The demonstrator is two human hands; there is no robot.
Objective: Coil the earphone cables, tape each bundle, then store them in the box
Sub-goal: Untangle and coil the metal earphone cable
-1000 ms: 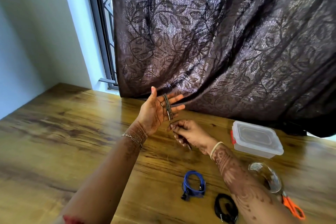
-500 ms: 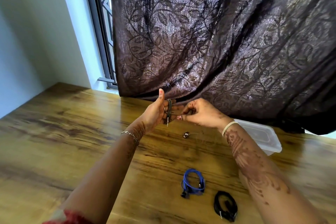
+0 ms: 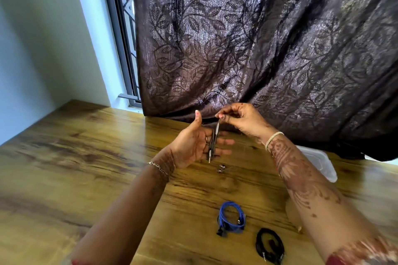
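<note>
the right hand (image 3: 243, 120) pinches the dark earphone cable (image 3: 213, 143) between thumb and fingertip, near the centre of the frame, and a short piece of the cable runs down from this pinch. the left hand (image 3: 191, 148) is just below it and to the left, palm turned towards us, thumb raised and fingers stretched out; it is not clenched. the cable is wound in several close loops across these straight fingers, and its metal plug (image 3: 209, 157) points down at the lower end of the loops. just under the left hand we see two small earbuds (image 3: 221, 168) close to the table (image 3: 86, 157); we cannot tell if they lie on the wood or hang above it.

in the lower centre of the frame a blue coiled cable (image 3: 230, 218) lies on the table, and to its lower right, apart from it, lies a black coiled cable (image 3: 270, 245). the clear plastic box (image 3: 321, 163) stands at the right of the frame, partly hidden behind the right forearm.

a thin chain bracelet (image 3: 158, 166) is on the left wrist and a pale bangle (image 3: 273, 139) on the right wrist. a dark curtain (image 3: 269, 49) with a leaf pattern fills the upper right, and a window frame (image 3: 120, 38) stands in the upper left beside a pale wall (image 3: 43, 49).
</note>
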